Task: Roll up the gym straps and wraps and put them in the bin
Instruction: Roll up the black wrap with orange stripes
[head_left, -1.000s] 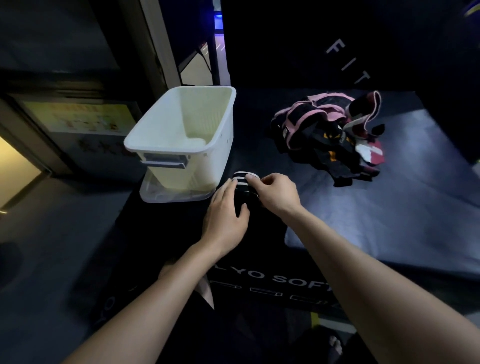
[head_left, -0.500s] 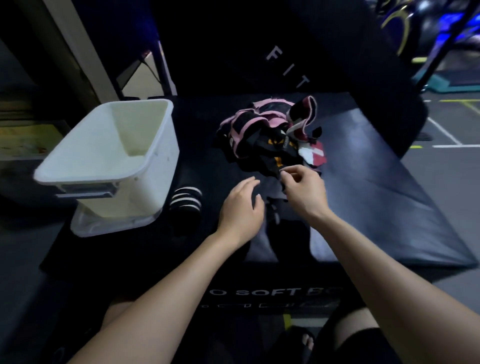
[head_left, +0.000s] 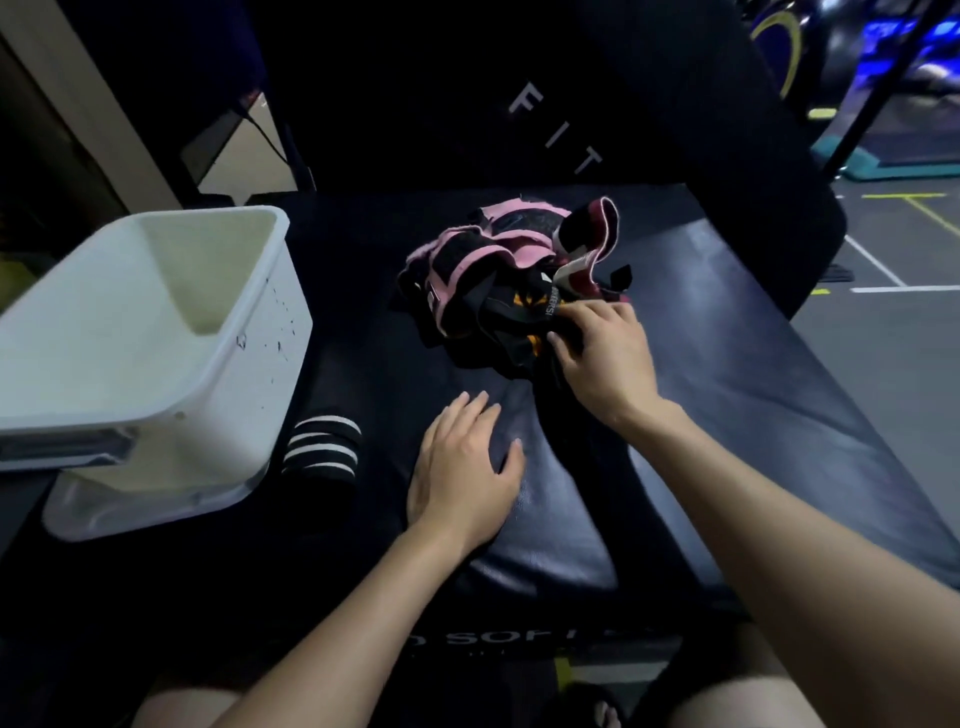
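A tangled pile of straps and wraps (head_left: 498, 275), pink, black, orange and maroon, lies on the dark padded box (head_left: 753, 395). My right hand (head_left: 602, 353) reaches into the pile's near right side, its fingers curled on a black strap with orange marks (head_left: 524, 312). Flat on the pad below the pile rests my left hand (head_left: 462, 462), fingers straight, holding nothing. A rolled black wrap with white stripes (head_left: 322, 452) lies beside the white bin (head_left: 140, 364) at the left, outside it. I see nothing lying inside the bin.
The bin sits on its clear lid (head_left: 135, 509) at the pad's left edge. A dark upright pad with white letters (head_left: 561, 124) stands behind the pile. Gym floor with painted lines (head_left: 893, 291) shows at the right.
Both hands let go of the striped roll, which now lies by the bin. My right hand moved up into the pile and took a black strap; the left settled flat on the pad.
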